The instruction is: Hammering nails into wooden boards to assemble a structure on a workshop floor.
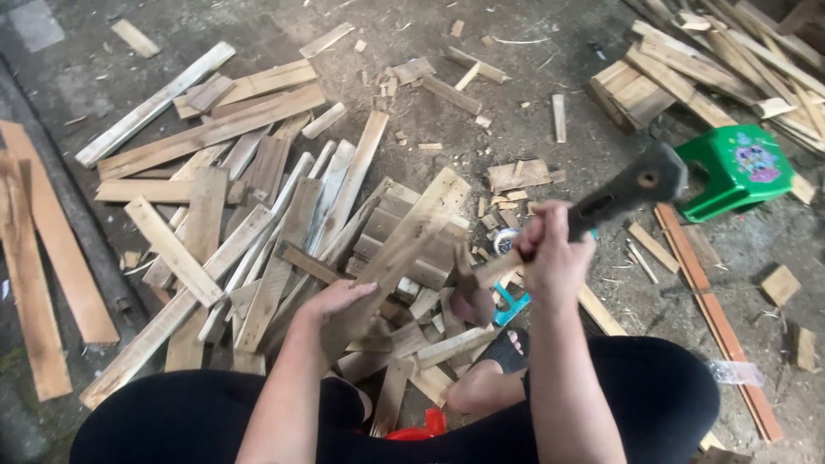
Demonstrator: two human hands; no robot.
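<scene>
My left hand [337, 301] grips the near end of a long wooden plank [404, 245] that slants up and away over a heap of boards. My right hand [550, 253] is closed around the handle of a hammer [632, 189], raised to the right of the plank with its dark head pointing up right. Below the hands, my foot in a dark sandal [503, 352] rests among short offcuts. My legs in black fill the bottom of the view.
A big pile of loose planks [223, 206] spreads across the left and centre. A green plastic stool [739, 167] stands at the right, with stacked slats [687, 69] behind it. Small blocks and chips litter the dirt floor. Something red [425, 428] sits between my legs.
</scene>
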